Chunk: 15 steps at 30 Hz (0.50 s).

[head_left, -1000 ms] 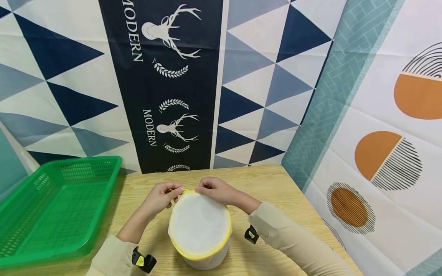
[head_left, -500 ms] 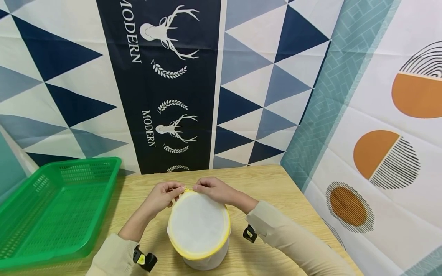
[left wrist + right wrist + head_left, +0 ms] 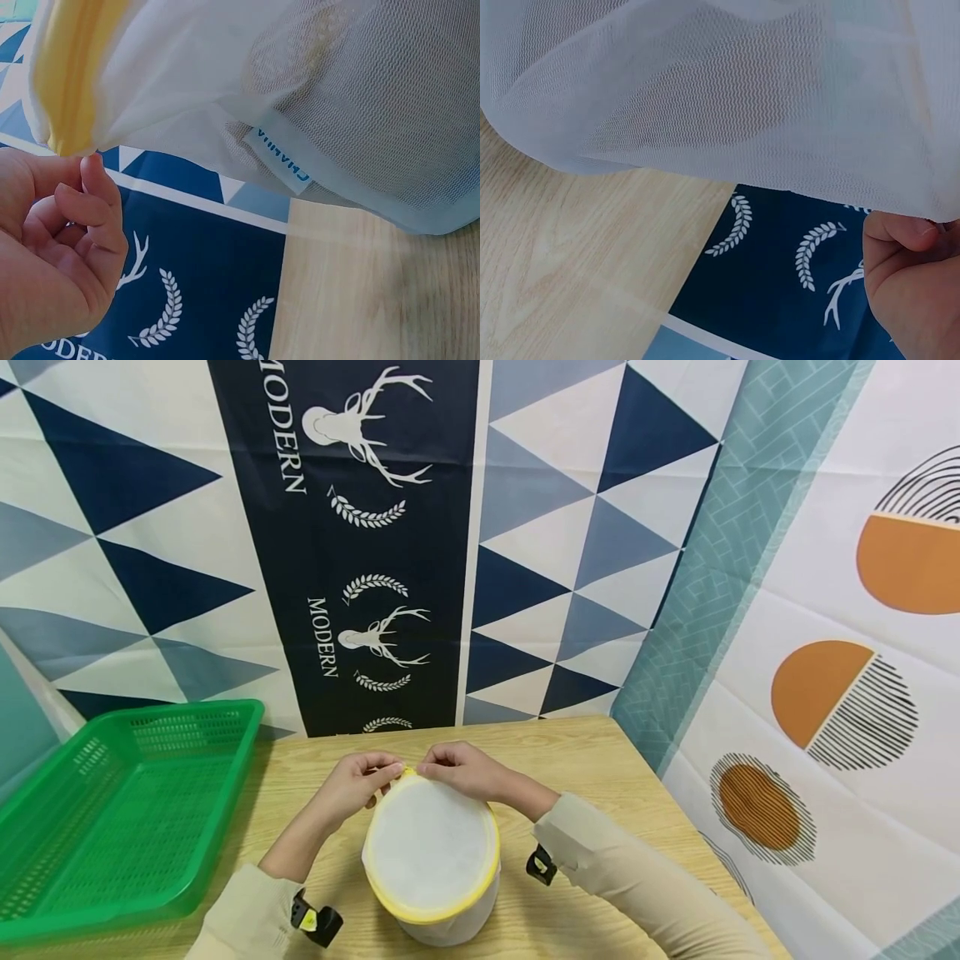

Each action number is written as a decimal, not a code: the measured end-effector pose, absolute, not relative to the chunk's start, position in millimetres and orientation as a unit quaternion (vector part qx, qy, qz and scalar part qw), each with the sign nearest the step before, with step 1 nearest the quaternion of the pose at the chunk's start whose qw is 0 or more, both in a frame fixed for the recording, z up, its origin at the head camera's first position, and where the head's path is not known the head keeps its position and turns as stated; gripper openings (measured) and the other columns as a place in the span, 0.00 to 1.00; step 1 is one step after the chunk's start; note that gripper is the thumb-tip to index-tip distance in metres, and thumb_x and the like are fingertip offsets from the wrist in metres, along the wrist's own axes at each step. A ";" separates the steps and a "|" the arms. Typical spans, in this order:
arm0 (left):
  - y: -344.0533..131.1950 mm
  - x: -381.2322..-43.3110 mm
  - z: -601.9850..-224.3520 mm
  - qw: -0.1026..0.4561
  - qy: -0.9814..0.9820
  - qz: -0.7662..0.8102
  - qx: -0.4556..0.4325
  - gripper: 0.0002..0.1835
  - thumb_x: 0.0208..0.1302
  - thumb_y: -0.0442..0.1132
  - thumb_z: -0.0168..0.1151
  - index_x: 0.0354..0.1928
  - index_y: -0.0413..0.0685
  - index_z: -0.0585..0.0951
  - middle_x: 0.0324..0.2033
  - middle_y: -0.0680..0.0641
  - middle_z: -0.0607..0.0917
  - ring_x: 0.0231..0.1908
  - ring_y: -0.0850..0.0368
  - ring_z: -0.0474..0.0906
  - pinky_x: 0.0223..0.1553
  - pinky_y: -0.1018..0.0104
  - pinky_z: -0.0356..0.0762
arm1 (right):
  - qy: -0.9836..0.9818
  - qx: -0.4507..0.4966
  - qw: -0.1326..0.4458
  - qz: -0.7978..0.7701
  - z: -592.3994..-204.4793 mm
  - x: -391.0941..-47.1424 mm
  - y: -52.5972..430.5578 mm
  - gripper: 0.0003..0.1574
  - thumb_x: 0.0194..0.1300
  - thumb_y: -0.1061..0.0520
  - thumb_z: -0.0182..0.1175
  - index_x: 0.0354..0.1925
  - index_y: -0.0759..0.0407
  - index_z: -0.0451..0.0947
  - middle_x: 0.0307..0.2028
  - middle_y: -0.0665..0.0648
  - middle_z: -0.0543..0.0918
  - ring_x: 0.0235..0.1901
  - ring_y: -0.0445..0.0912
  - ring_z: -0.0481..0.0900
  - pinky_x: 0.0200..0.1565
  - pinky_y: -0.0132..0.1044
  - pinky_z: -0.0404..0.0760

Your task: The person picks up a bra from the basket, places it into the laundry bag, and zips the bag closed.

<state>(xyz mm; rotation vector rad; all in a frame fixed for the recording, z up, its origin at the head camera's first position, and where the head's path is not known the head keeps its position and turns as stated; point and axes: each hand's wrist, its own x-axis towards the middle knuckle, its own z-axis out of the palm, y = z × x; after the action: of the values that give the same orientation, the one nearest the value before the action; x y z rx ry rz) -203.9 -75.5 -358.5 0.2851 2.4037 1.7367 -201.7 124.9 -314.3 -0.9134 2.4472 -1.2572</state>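
Note:
A round white mesh laundry bag (image 3: pixel 435 852) with a yellow zipper (image 3: pixel 75 75) circling its top stands on the table. At its far edge my left hand (image 3: pixel 366 783) pinches the zipper end between thumb and fingers. Just to the right, my right hand (image 3: pixel 467 771) grips the top edge of the bag, thumb toward me. The left wrist view shows a label (image 3: pixel 281 157) with blue letters sewn on the side, and something pale and yellowish seen dimly through the mesh. In the right wrist view, the cloth hides some of the right fingertips.
A green plastic basket (image 3: pixel 191 893) with perforated sides stands at the left. The wooden table (image 3: pixel 570 760) meets a patterned cloth wall (image 3: pixel 540 552) at the back and another on the right.
My right hand has edged slightly left along the rim, narrowing the gap to my left hand. The bag stays nearly in place.

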 end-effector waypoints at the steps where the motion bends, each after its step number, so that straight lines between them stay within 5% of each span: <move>1: -75.0 -203.7 -358.3 0.080 0.805 0.580 0.095 0.16 0.61 0.46 0.53 0.44 0.44 0.78 0.25 0.50 0.76 0.25 0.56 0.69 0.19 0.72 0.63 | 0.839 -0.312 0.119 -0.429 -314.1 -201.5 125.0 0.12 0.64 0.56 0.50 0.32 0.62 0.77 0.25 0.50 0.75 0.22 0.37 0.70 0.25 0.27 0.72; 15: -71.0 -201.1 -356.0 0.064 0.811 0.575 0.089 0.15 0.61 0.44 0.53 0.44 0.41 0.78 0.23 0.50 0.75 0.24 0.58 0.67 0.19 0.70 0.64 | 0.841 -0.303 0.120 -0.432 -313.7 -199.9 127.0 0.12 0.65 0.57 0.49 0.30 0.63 0.75 0.23 0.49 0.72 0.20 0.38 0.69 0.22 0.27 0.71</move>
<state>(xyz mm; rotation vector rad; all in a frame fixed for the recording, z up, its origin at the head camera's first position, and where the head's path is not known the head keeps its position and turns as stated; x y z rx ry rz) -201.1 -71.0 -356.0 0.2695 2.4483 1.7355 -199.9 127.0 -313.7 -0.8845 2.4564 -1.2633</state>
